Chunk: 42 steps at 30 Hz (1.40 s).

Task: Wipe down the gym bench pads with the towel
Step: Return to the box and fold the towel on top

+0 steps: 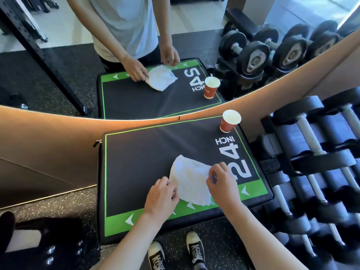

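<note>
Towel [191,181] lies crumpled on black pad [140,162], near green edge at 6 o'clock. Left hand [161,197] pinches its left border, right hand [222,182] pinches right corner. Best bunch it flat first, then sweep toward cup [229,121] at 1 o'clock, steering clear.

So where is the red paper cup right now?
In the head view, the red paper cup stands upright on the pad's far right corner, by the mirror, beside the dumbbell rack.
</note>
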Available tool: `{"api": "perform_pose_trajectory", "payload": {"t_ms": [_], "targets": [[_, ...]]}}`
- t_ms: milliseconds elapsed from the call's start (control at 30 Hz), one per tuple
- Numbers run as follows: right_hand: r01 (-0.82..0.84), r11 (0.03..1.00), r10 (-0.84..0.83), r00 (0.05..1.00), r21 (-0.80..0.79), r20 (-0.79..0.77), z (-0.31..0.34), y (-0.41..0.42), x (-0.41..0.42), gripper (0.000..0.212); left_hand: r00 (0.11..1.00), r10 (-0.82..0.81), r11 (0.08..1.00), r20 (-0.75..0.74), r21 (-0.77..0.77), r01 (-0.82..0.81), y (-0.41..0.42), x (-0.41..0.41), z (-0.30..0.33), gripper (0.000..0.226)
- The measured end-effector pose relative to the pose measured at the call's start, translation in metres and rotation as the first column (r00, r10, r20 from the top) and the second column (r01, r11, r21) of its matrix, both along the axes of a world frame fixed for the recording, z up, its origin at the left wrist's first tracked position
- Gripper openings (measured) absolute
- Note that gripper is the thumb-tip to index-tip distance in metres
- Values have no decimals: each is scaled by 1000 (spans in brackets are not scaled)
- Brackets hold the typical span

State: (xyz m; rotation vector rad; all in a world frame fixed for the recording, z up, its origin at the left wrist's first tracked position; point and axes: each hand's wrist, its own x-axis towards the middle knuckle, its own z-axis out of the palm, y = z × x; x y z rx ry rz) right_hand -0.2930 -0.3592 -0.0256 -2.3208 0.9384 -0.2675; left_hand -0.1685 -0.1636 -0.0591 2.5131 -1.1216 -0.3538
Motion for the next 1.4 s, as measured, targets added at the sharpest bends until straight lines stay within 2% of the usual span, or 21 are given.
{"api": "perform_pose_trajectory", "payload": {"t_ms": [100, 200, 333, 400, 500, 567, 733, 867, 967, 1133, 1267, 1400], "targets": [[111, 987, -98, 989, 113, -115, -9, -3, -6, 11, 1000, -21, 1000, -2, 23, 21, 0, 1, 5, 7], [188, 965, -171, 980, 186, -100, -12, 0, -5, 14, 999, -16, 1000, 35, 17, 16, -5, 6, 15, 9], [267, 912, -249, 964, 310, -95, -6, 2, 8, 26, 993, 71, 996, 98, -66, -65, -20, 22, 21, 11], [267, 900, -254, 964, 346, -83, -5, 1, 18, 30, 994, 13, 998, 109, -61, -6, -34, 30, 20, 17], [248, 910, -240, 969, 332, -66, -8, -1, 26, 28, 970, -222, 975, 101, 40, 219, -50, 32, 14, 35], [220, 929, -225, 974, 298, -20, -6, -2, 28, 22, 958, -276, 960, 80, 77, 271, -52, 29, 8, 39], [133, 962, -167, 977, 237, 131, -3, 0, 19, 16, 966, -196, 980, 171, 75, 185, -35, 16, -11, 57], [188, 967, -198, 979, 169, 44, -16, -4, 12, 9, 968, -143, 981, 204, 156, 112, -35, 5, -18, 66], [180, 974, -185, 983, 141, 23, -14, -6, 13, 10, 971, -123, 977, 206, 198, 81, -42, 4, -14, 64], [115, 978, -107, 993, 172, -53, -16, 4, 2, 18, 967, -139, 982, 213, 157, 107, -57, 20, 1, 35], [189, 958, -170, 980, 216, -104, -21, 13, -8, 24, 962, -230, 958, 150, 209, 196, -62, 32, 7, 43], [265, 913, -245, 964, 312, -102, -16, 17, -4, 24, 961, -231, 958, 153, 209, 197, -54, 21, 6, 46]]}}
